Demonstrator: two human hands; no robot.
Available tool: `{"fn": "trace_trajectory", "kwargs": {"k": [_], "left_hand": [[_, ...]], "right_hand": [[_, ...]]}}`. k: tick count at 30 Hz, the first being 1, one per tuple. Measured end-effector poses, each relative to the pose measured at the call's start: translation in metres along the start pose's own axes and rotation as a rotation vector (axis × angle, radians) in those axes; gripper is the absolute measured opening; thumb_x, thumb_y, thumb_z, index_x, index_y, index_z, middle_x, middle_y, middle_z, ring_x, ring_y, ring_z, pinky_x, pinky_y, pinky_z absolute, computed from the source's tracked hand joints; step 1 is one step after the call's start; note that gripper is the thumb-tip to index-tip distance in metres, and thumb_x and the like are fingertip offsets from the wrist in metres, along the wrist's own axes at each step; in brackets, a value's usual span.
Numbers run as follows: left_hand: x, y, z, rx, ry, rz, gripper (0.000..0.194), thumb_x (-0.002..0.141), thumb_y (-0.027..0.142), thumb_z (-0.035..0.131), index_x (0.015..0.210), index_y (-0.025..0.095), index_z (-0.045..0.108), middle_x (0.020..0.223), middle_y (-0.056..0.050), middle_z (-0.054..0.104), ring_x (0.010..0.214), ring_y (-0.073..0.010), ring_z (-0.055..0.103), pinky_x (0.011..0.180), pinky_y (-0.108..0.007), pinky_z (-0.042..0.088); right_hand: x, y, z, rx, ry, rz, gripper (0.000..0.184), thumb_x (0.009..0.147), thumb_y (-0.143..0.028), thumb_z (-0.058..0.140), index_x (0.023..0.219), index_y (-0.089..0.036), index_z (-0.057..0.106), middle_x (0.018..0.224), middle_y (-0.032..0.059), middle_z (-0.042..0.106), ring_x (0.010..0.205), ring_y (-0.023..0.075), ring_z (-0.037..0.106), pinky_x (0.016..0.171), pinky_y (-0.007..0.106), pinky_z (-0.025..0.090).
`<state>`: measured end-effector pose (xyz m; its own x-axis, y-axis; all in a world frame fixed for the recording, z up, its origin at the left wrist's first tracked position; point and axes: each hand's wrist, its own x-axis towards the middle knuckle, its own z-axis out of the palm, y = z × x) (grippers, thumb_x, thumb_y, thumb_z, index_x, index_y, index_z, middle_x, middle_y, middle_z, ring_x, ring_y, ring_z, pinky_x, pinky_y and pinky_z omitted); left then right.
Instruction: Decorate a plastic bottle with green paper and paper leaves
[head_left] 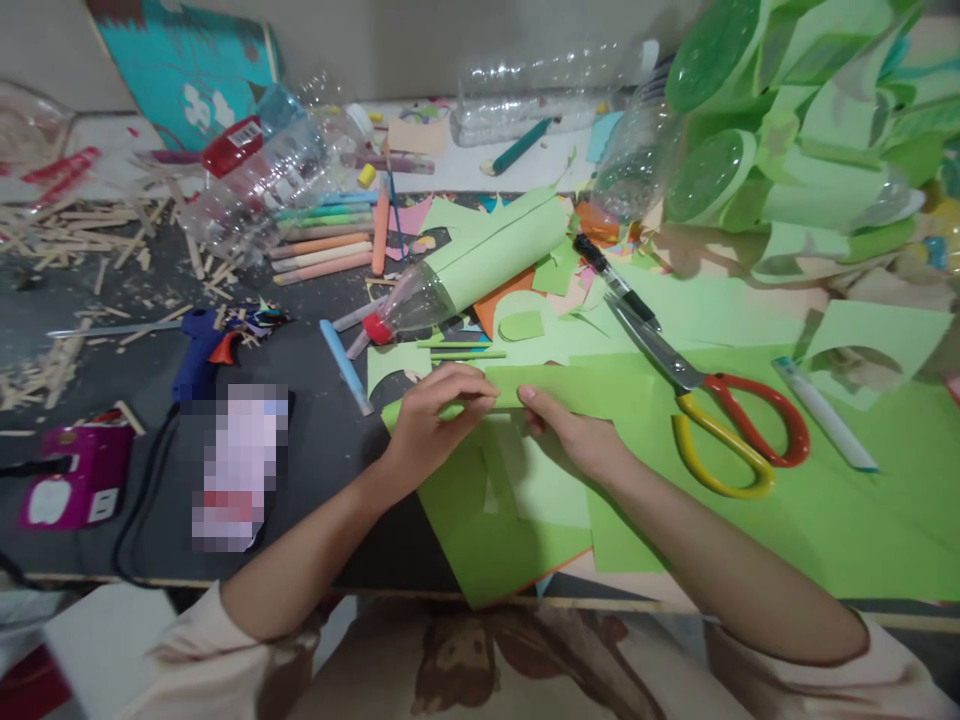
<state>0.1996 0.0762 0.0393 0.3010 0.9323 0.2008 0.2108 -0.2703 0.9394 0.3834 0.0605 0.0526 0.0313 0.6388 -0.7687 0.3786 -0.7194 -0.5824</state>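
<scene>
My left hand (431, 425) and my right hand (566, 425) are close together over the front middle of the table. Both have fingers and thumb closed on a narrow green paper strip (508, 386), one hand toward each end. Sheets of darker green paper (457, 510) and a paler green piece (551, 485) lie under my wrists. Just beyond the hands rest two thin green paper strips (469, 354) and a plastic bottle with a red cap (379, 328), wrapped in light green paper (502, 250). Right of my right hand lie open scissors (679, 372) with red and yellow handles.
At left are a blue glue gun (196, 350), a blurred phone (244, 465), a purple box (75, 480) and scattered wooden sticks (75, 240). Clear plastic bottles (547, 85) and green paper-covered bottles (810, 150) stand behind. A black pen (616, 283) touches the scissors' blades.
</scene>
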Motion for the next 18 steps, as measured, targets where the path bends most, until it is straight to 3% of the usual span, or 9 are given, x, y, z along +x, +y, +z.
{"fn": "trace_trajectory", "kwargs": {"k": [5, 18], "left_hand": [[-0.0011, 0.0004, 0.0006, 0.006, 0.025, -0.071, 0.018, 0.085, 0.036, 0.066, 0.081, 0.019, 0.070, 0.083, -0.005, 0.070, 0.075, -0.0136, 0.064, 0.067, -0.025, 0.052], [-0.0045, -0.0062, 0.0026, -0.219, 0.041, -0.133, 0.017, 0.083, 0.033, 0.069, 0.088, 0.017, 0.070, 0.095, -0.004, 0.064, 0.063, -0.0065, 0.064, 0.062, -0.021, 0.059]], "right_hand": [[0.0005, 0.0001, 0.0000, -0.011, -0.008, 0.028, 0.058, 0.065, -0.081, 0.054, 0.054, -0.024, 0.055, 0.065, 0.0012, 0.067, 0.064, 0.0195, 0.061, 0.069, 0.035, 0.046], [0.0046, 0.0032, 0.0005, 0.004, -0.082, -0.087, 0.058, 0.068, -0.079, 0.050, 0.053, -0.023, 0.046, 0.060, -0.0007, 0.055, 0.063, 0.0175, 0.052, 0.069, 0.035, 0.043]]}}
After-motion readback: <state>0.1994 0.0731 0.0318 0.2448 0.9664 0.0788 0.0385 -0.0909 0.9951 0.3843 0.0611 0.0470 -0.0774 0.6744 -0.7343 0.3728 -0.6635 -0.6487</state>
